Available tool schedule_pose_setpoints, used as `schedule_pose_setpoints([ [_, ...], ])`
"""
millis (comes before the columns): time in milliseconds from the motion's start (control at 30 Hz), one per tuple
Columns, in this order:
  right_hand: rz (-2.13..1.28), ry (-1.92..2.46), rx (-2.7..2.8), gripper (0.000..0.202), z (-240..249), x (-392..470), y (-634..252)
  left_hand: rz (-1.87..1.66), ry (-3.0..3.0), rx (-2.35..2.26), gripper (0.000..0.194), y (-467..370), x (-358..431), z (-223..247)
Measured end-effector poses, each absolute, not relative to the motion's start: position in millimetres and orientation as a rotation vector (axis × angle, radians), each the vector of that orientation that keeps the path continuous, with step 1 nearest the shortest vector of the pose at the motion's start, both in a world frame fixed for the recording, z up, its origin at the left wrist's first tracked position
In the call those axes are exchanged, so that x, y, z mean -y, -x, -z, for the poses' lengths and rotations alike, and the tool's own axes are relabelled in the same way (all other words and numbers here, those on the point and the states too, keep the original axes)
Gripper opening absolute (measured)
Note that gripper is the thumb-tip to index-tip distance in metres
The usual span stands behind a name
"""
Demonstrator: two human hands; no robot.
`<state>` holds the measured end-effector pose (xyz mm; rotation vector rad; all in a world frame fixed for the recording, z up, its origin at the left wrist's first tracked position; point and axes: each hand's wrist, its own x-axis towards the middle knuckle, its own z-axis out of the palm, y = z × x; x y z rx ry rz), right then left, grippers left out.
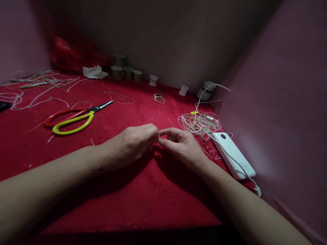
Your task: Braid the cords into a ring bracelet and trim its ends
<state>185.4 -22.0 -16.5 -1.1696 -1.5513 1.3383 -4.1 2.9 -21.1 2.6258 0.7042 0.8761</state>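
My left hand (140,139) is closed with its fingers curled in, just above the red cloth, and its fingertips meet those of my right hand. My right hand (182,144) pinches with thumb and forefinger. A tiny pale green bit (159,139) shows at the fingertips between both hands; it looks like cord, but most of it is hidden. Left of the hands lie scissors (73,124) with one red and one yellow handle, blades pointing away to the right. Beyond the hands rests a small ring of knotted cord (159,98).
Tangled cord (199,124) lies at right beside a white power bank (233,156) with a cable. Another cord heap (46,81) spreads at far left. Several thread spools (129,73), a crumpled tissue (95,72), a red plastic bag (74,54) and a jar (206,91) stand along the back wall.
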Motion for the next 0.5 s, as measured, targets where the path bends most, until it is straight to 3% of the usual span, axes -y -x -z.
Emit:
schedule_pose_setpoints([
  [500, -1.641, 1.209, 1.517, 0.010, 12.3, 21.2, -189.6, -0.815, -2.561, -0.680, 0.014, 2.9, -1.5, 22.2],
])
